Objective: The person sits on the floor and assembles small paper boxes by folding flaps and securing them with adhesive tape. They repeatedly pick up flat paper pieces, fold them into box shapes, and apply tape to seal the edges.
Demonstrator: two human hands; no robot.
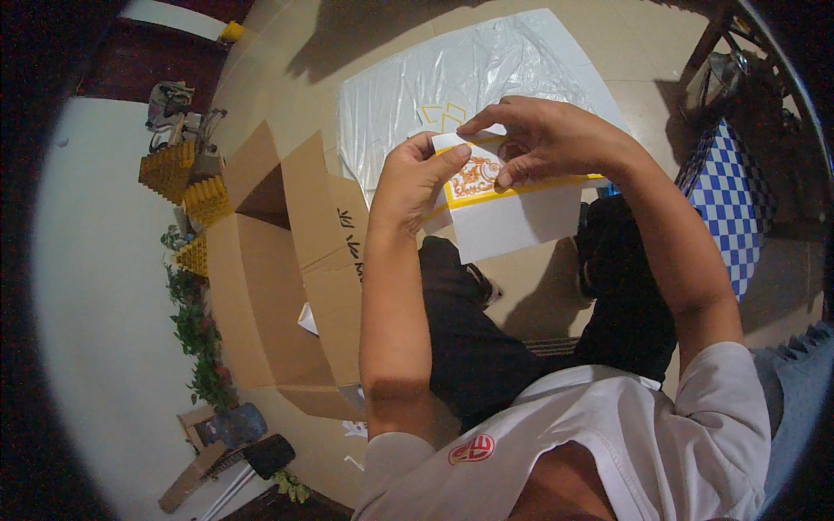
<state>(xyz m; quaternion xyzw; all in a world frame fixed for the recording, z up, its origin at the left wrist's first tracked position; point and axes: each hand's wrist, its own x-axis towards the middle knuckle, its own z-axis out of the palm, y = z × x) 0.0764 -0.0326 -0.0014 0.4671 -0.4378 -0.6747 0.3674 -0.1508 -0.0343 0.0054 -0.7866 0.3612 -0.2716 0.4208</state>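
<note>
The left hand (407,181) pinches the left edge of a printed white-and-yellow carton (521,224) held above the knees, bare floor (519,286) showing past its lower edge and an open cardboard box (252,304) farther left. Curved fingers of the right hand (556,139) hide its upper right part; whether they grip cannot be told.

Fisheye view from the head; downward; near the hands (556,137)
</note>
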